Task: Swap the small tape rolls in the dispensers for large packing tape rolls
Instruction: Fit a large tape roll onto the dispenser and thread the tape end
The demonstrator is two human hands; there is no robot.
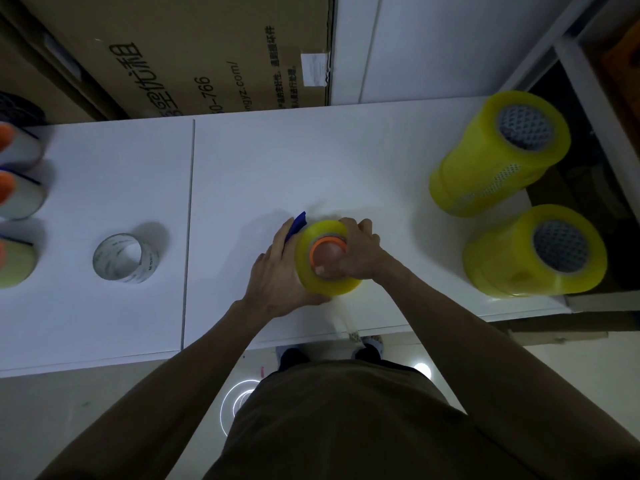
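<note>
A large yellow packing tape roll [313,273] stands on end near the table's front edge, seated on a dispenser with an orange hub [320,244] and a blue part [297,226] sticking out behind. My left hand [277,275] grips the roll's left side and the blue part. My right hand [356,252] curls over the roll's top, thumb pressing on the orange hub. A small clear tape roll [124,258] lies loose on the table to the left. A strip of tape [348,318] trails from the roll toward the table's edge.
Two stacks of large yellow rolls [491,157] [530,254] stand at the table's right end. Several dispensers with orange hubs [19,192] line the left edge. A cardboard box [194,53] leans behind the white table [259,161]. The floor lies below the front edge.
</note>
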